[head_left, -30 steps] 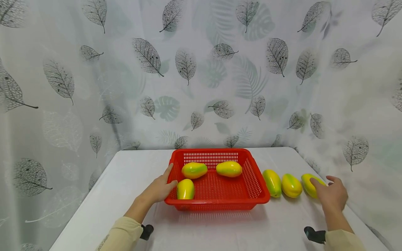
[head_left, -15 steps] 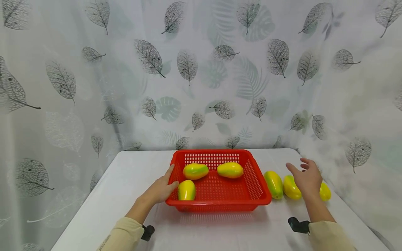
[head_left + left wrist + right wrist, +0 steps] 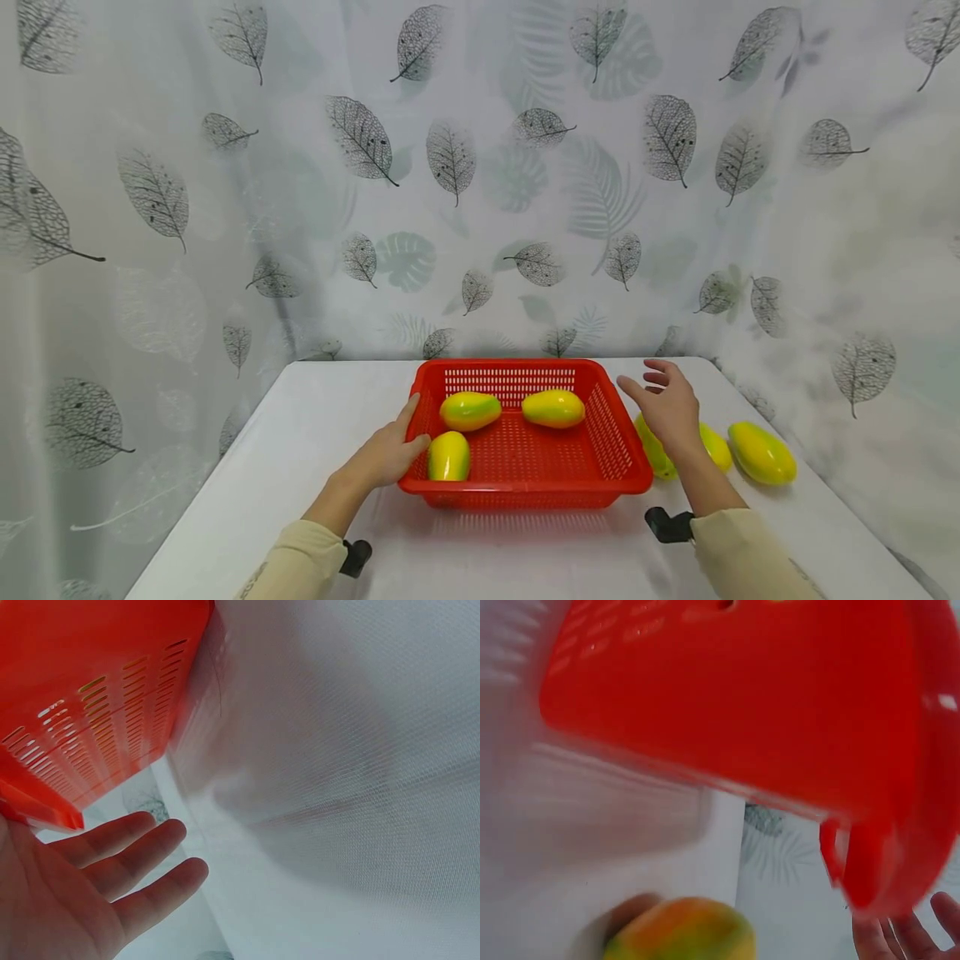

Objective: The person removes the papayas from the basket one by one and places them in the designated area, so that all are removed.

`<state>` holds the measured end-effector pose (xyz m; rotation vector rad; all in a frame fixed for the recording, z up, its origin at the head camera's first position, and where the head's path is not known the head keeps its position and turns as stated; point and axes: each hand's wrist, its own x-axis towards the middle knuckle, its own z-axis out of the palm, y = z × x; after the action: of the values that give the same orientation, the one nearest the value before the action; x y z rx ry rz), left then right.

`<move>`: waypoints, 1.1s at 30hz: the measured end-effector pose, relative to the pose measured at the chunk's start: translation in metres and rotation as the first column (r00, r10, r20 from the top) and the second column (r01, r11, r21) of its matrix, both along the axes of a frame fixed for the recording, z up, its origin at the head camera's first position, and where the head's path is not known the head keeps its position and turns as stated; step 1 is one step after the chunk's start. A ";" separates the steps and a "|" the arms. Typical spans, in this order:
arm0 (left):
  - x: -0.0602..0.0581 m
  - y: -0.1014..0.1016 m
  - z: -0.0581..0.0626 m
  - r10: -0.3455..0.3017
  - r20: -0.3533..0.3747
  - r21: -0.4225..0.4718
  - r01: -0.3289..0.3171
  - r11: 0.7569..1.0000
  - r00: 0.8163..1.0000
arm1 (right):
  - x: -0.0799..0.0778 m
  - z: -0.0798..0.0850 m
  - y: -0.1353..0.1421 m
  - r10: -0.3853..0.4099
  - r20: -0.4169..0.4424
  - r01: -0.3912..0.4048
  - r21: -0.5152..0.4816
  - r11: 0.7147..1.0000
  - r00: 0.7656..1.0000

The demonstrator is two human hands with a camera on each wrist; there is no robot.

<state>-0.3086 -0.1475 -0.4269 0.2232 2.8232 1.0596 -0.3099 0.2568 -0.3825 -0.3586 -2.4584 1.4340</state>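
Observation:
My left hand (image 3: pixel 382 450) rests at the left rim of a red plastic basket (image 3: pixel 525 485), thumb over the edge. In the left wrist view, its straight fingers (image 3: pixel 161 900) show outside the slotted wall. Three yellow-green mangoes lie in the basket: one at back left (image 3: pixel 470 411), one at back right (image 3: pixel 553 408), one at front left (image 3: pixel 448 457). My right hand (image 3: pixel 670 412) is raised by the basket's right rim, holding nothing, fingers spread and loosely bent. It partly covers two mangoes on the table, the nearer one (image 3: pixel 654 454) and its neighbour (image 3: pixel 716 446).
A further mango (image 3: pixel 762 454) lies at the right on the white table (image 3: pixel 315 408). Leaf-printed curtains (image 3: pixel 480 183) close off the back and both sides. A black device (image 3: pixel 669 525) is strapped at the right wrist, another (image 3: pixel 356 558) at the left.
My right hand has moved left from over the rightmost mango to the basket's right rim, uncovering that mango. The left hand and the basket have stayed in place.

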 end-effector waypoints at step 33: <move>-0.003 -0.001 0.000 -0.006 0.019 -0.002 0.007 1.000 1.000 | -0.044 -0.027 -0.049 0.381 0.182 -0.402 0.092 0.911 0.906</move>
<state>-0.3115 -0.1487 -0.4267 0.2207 2.8047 1.0511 -0.3543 0.2079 -0.4094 0.0610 -2.8597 1.4250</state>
